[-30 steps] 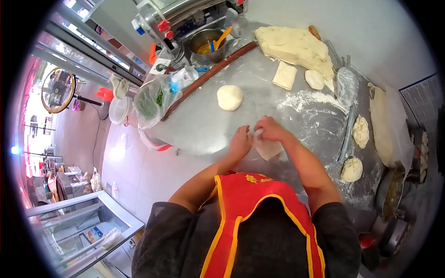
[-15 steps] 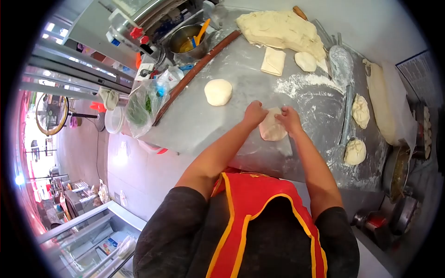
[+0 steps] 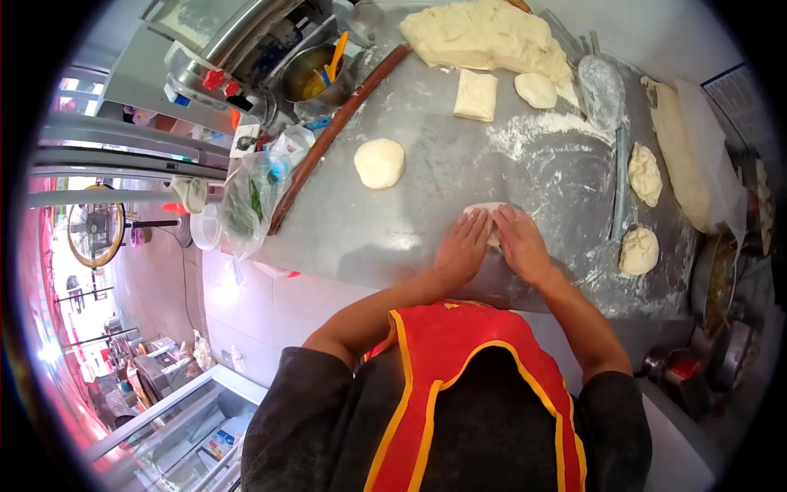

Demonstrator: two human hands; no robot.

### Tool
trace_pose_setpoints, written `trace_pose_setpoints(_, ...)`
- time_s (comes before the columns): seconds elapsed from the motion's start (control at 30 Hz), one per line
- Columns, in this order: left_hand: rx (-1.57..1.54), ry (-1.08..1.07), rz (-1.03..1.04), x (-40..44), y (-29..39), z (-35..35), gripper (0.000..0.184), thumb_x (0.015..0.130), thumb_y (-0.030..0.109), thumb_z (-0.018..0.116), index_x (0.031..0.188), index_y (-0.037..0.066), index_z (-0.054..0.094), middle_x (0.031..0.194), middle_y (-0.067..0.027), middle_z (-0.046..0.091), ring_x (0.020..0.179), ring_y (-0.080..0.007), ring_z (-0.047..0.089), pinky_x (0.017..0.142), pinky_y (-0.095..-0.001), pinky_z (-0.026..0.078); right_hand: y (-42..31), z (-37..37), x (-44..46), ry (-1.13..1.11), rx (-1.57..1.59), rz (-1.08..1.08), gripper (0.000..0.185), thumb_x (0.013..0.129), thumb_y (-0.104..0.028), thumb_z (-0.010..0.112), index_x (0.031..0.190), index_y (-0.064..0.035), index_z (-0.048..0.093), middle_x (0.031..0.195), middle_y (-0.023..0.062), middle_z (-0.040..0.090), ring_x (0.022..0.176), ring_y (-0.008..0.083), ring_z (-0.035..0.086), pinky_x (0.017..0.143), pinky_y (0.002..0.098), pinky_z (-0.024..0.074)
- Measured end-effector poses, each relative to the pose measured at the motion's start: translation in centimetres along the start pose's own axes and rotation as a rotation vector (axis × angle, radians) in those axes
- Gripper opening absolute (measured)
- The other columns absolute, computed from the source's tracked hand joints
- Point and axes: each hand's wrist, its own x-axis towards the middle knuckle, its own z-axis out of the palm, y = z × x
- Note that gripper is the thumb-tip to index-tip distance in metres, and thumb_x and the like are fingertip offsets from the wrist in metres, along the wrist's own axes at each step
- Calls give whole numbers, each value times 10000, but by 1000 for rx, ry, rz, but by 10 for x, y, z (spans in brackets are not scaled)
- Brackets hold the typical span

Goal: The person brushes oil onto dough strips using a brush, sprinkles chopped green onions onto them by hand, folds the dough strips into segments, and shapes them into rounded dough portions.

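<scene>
Both my left hand (image 3: 462,248) and my right hand (image 3: 522,243) lie flat, side by side, on a small piece of dough (image 3: 485,207) on the metal table. Their fingers are stretched out and cover most of it. Up and to the left of my hands sits a round dough piece (image 3: 379,163). Farther back are a folded dough square (image 3: 475,95), a smaller round piece (image 3: 535,90) and a large dough mass (image 3: 488,37).
A long rolling pin (image 3: 336,127) lies at the left, beside a plastic bag of greens (image 3: 245,201) and a metal bowl (image 3: 328,97). At the right are a scoop (image 3: 602,92) and two dough lumps (image 3: 645,175). Flour (image 3: 545,135) is scattered over the table (image 3: 426,123).
My hands held the small dough by its edges before; now they lie flat on top of it. The view has shifted, so the objects on the table appear farther left and higher.
</scene>
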Motion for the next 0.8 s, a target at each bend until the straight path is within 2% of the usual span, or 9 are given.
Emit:
trace_pose_setpoints(0.13,41,-82,10,-4,-3,8,522,894,208,462,1310,-103,411,1428,-255,339,1350,-350,310,1130,-433,211,-6,18,-12,-126,-80,79,462,869,-146,562,1299,-3,469,1335,194,472,1263,334,426,1083,459,293)
trace_pose_setpoints(0.23,106,-144,37,3,-7,5,530,897,213,451,1321,-101,403,1418,-260,353,1347,-352,315,1134,-433,202,-6,25,-8,-113,-100,112,444,893,-175,540,1297,-1,475,1352,193,457,1275,332,414,1097,466,269)
trace_pose_setpoints(0.37,147,-153,55,11,-12,9,468,865,182,499,1257,-73,475,1368,-225,431,1288,-328,399,1090,-404,286,-5,22,-7,-28,-155,62,434,897,-180,531,1285,8,484,1282,201,518,1222,346,464,1078,467,301)
trace_pose_setpoints(0.43,11,-228,38,19,-29,4,412,839,167,535,1203,-26,543,1314,-201,499,1226,-304,473,1029,-386,375,0,13,-10,-27,30,231,431,909,-170,512,1291,26,468,1214,191,567,1168,335,511,1012,465,370)
trace_pose_setpoints(0.47,-71,-151,-81,27,-33,-6,388,818,176,569,1162,-3,570,1271,-190,529,1184,-295,501,980,-385,408,0,10,-15,-32,131,318,430,916,-165,503,1294,35,460,1181,187,591,1141,329,534,979,463,405)
trace_pose_setpoints(0.53,-237,0,-326,48,-42,-19,339,776,193,636,1080,44,624,1186,-167,589,1098,-278,558,882,-383,473,-4,11,-32,84,487,761,418,944,-201,468,1276,52,462,1119,180,620,1100,304,560,939,448,442)
trace_pose_setpoints(0.67,-417,-518,-567,85,-56,-19,343,713,239,721,1002,69,650,1082,-152,621,1023,-284,579,807,-393,491,-11,23,-41,177,1486,1447,489,990,-333,380,1245,76,463,1101,191,617,1050,275,575,936,420,461)
trace_pose_setpoints(0.73,-428,-717,-586,97,-48,-23,352,684,233,753,971,59,648,1074,-138,609,1028,-296,564,816,-391,485,-20,35,-33,294,1695,1461,586,991,-428,327,1233,90,455,1132,219,580,1037,312,572,969,430,445)
trace_pose_setpoints(0.8,-285,-379,-395,92,-26,-42,344,683,210,757,977,72,643,1084,-131,586,1051,-303,543,826,-391,481,-20,38,-19,420,1849,1474,604,989,-444,326,1236,94,449,1170,225,559,1065,327,564,983,437,436)
